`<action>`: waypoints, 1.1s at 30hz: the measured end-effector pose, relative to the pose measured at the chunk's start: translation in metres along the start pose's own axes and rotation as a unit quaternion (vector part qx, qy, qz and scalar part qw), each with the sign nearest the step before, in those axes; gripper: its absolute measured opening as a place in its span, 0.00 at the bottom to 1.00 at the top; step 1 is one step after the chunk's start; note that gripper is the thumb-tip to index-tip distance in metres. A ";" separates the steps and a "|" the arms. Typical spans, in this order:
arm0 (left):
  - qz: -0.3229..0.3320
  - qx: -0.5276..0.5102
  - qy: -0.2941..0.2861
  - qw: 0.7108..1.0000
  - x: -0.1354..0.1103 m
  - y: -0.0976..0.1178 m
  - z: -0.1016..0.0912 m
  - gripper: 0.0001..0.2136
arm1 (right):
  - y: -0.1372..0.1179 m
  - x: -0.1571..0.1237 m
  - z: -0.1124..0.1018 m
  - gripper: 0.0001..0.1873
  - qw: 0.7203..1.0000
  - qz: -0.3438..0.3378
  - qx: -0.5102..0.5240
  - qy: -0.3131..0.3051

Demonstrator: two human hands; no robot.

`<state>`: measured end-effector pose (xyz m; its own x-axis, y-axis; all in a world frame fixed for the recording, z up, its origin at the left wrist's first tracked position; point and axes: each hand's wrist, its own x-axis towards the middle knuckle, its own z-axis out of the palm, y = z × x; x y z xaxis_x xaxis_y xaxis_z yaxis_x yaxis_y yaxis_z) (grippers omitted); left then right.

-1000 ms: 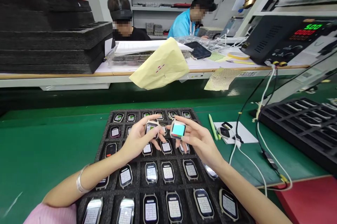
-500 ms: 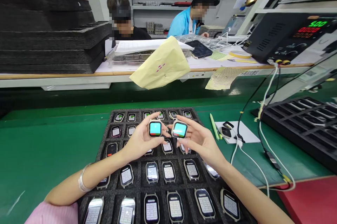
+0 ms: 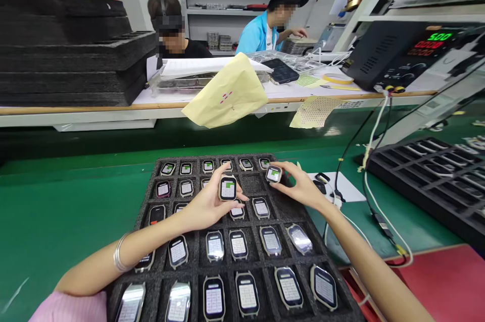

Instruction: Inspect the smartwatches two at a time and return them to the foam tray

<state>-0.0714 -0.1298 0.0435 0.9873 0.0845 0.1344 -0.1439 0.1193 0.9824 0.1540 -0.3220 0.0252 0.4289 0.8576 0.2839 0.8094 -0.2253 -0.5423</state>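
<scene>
A black foam tray (image 3: 197, 223) with rows of compartments lies before me, most of them holding a smartwatch body with a lit screen. My left hand (image 3: 212, 198) grips one smartwatch (image 3: 228, 188) above the tray's middle, thumb below and fingers behind it; its screen shows a white list with a green patch. Over the tray's far right side, my right hand (image 3: 297, 185) pinches a second smartwatch (image 3: 273, 174) by its edges, its screen also white and green. Beneath and beside that watch, dark compartments show. A silver bangle (image 3: 120, 254) circles my left wrist.
Right of the tray, white paper (image 3: 346, 185) carries small dark parts, with cables (image 3: 373, 160) running past. Another black tray (image 3: 435, 180) stands far right. A power supply (image 3: 401, 54) and foam stack (image 3: 68, 49) sit on the shelf. Two people work behind it.
My right hand has moved right with its smartwatch, away from the left hand, towards the tray's far right compartments. Both watch screens went from cyan to a white list with green.
</scene>
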 end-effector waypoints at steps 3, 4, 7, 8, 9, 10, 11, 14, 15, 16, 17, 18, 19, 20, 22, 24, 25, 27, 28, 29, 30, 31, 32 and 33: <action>0.044 0.210 -0.047 0.976 0.020 -0.009 0.000 0.31 | 0.019 -0.002 -0.003 0.23 0.996 -0.030 -0.056 -0.058; 0.073 0.298 -0.055 0.950 0.030 -0.014 0.001 0.28 | 0.021 -0.003 -0.003 0.24 0.995 -0.032 -0.059 -0.068; 0.134 0.510 -0.043 0.849 0.063 -0.031 0.006 0.21 | 0.019 -0.007 -0.001 0.32 0.994 -0.037 -0.074 -0.072; 0.134 0.539 -0.034 0.831 0.073 -0.038 0.008 0.21 | 0.017 -0.009 -0.001 0.34 0.993 -0.039 -0.082 -0.070; 0.129 0.556 -0.027 0.821 0.082 -0.044 0.009 0.20 | 0.013 -0.010 0.000 0.35 0.993 -0.042 -0.091 -0.067; 0.122 0.565 -0.021 0.816 0.090 -0.049 0.010 0.19 | 0.010 -0.012 0.000 0.35 0.992 -0.047 -0.101 -0.064; 0.117 0.568 -0.019 0.815 0.095 -0.053 0.010 0.19 | 0.007 -0.013 -0.001 0.34 0.991 -0.053 -0.111 -0.060; 0.119 0.578 -0.036 0.806 0.097 -0.056 0.006 0.22 | -0.003 -0.016 -0.003 0.30 0.988 -0.072 -0.123 -0.054; 0.124 0.581 -0.049 0.803 0.094 -0.054 0.004 0.25 | -0.006 -0.015 -0.004 0.29 0.988 -0.077 -0.120 -0.054; 0.129 0.584 -0.060 0.799 0.089 -0.050 0.000 0.27 | -0.009 -0.014 -0.004 0.27 0.988 -0.082 -0.115 -0.056; 0.128 0.588 -0.068 0.796 0.082 -0.046 -0.005 0.28 | -0.012 -0.011 -0.003 0.26 0.988 -0.090 -0.110 -0.058; 0.121 0.594 -0.069 0.793 0.075 -0.040 -0.010 0.27 | -0.016 -0.008 -0.001 0.24 0.988 -0.101 -0.104 -0.060; 0.109 0.601 -0.066 0.789 0.068 -0.034 -0.017 0.24 | -0.019 -0.003 0.002 0.22 0.986 -0.115 -0.099 -0.063; 0.092 0.608 -0.059 0.786 0.061 -0.027 -0.024 0.21 | -0.024 0.003 0.006 0.21 0.984 -0.133 -0.097 -0.068; 0.057 0.623 -0.043 0.779 0.046 -0.014 -0.040 0.16 | -0.034 0.017 0.016 0.19 0.974 -0.173 -0.117 -0.087; 0.035 0.637 -0.039 0.769 0.034 -0.002 -0.053 0.14 | -0.046 0.031 0.028 0.17 0.958 -0.202 -0.164 -0.122; 0.020 0.647 -0.043 0.761 0.028 0.002 -0.058 0.14 | -0.053 0.037 0.033 0.16 0.948 -0.210 -0.190 -0.143; -0.029 0.676 -0.067 0.733 0.020 0.005 -0.063 0.14 | -0.065 0.048 0.043 0.13 0.938 -0.209 -0.216 -0.173; -0.060 0.692 -0.083 0.714 0.016 0.004 -0.064 0.14 | -0.071 0.052 0.047 0.13 0.935 -0.205 -0.225 -0.184; -0.078 0.702 -0.099 0.701 0.014 0.002 -0.064 0.15 | -0.075 0.056 0.051 0.14 0.931 -0.201 -0.233 -0.198; -0.089 0.709 -0.108 0.692 0.013 -0.002 -0.064 0.16 | -0.079 0.059 0.055 0.17 0.928 -0.194 -0.240 -0.210; -0.093 0.716 -0.113 0.682 0.012 -0.006 -0.064 0.16 | -0.081 0.061 0.058 0.19 0.926 -0.186 -0.245 -0.221; -0.095 0.725 -0.115 0.673 0.013 -0.011 -0.064 0.16 | -0.081 0.064 0.061 0.20 0.924 -0.176 -0.248 -0.232; -0.096 0.732 -0.115 0.665 0.015 -0.016 -0.065 0.16 | -0.080 0.066 0.064 0.21 0.924 -0.164 -0.248 -0.242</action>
<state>-0.0586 -0.0666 0.0212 0.9862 0.0330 -0.1620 0.0393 -0.9986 0.0359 0.0915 -0.2180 0.0363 -0.0050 0.9966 -0.0828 0.9996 0.0028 -0.0264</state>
